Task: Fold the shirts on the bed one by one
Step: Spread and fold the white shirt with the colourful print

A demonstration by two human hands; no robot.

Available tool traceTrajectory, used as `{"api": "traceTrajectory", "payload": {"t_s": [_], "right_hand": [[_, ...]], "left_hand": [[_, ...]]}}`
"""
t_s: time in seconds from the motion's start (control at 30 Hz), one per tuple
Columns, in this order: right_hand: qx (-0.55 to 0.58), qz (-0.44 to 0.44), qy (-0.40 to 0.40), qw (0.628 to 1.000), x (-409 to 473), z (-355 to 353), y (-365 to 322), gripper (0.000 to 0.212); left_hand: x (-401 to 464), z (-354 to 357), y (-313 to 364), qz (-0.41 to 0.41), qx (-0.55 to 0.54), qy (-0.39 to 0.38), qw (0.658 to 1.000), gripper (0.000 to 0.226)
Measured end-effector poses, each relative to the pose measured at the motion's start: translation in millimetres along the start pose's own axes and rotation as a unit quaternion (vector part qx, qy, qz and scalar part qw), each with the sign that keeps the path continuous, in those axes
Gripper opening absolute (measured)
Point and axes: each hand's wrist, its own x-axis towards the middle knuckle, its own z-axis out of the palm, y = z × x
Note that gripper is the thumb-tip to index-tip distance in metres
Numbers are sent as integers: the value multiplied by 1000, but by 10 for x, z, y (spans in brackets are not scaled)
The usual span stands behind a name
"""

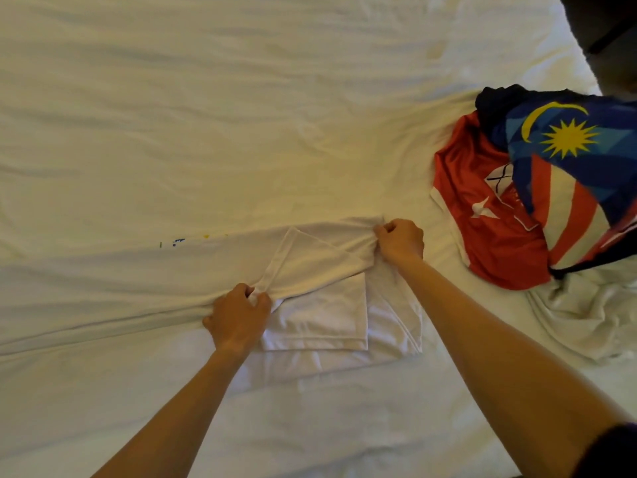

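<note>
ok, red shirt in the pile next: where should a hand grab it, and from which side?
Grip the red shirt at its free left edge with the white trim, coming from the left. Its right side is buried under the flag-print shirt, so only the left and lower parts lie exposed and flat on the bed sheet.

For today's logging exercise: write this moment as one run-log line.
left hand: pinching white shirt | right hand: gripping shirt | pile: unfolded

white shirt [320,305] matt soft cotton-like cloth, bed sheet [206,132] matt creased cloth, red jersey [489,215] slightly glossy smooth synthetic, flag-print shirt [572,160] similar sheen
</note>
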Motion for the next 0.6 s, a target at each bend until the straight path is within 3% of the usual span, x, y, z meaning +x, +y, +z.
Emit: {"api": "traceTrajectory", "payload": {"t_s": [0.07, 0.13, 0.23, 0.3, 0.4, 0.5, 0.6], "right_hand": [[-12, -29, 78, 996, -257, 120, 20, 28], [-28, -199, 129, 971, -614, 327, -30, 40], [-117, -441, 9, 890, -1006, 671, 3, 51], [-226, -436, -79, 867, -1022, 802, 137, 56], [-302, -326, -49, 895, -976, 878, 313, 63], [-251, -370, -32, 894, -1202, 1003, 222, 62], [-270, -412, -79, 867, -1386, 1158, 289, 60]], "left_hand": [[5, 12, -6, 5, 1, 2, 1000, 17], [5, 31, -15, 7, 7, 6, 1000, 19], [8, 48, -27, 14, 0, 13, 1000, 20], [11, 43, -60, 18, -19, 13, 1000, 20], [4, 32, -88, 30, -36, 14, 999, 22], [-53, 9, -89, 48, -46, 24, 997, 21], [-155, -24, -143, 144, 26, 131, 981, 14]]}}
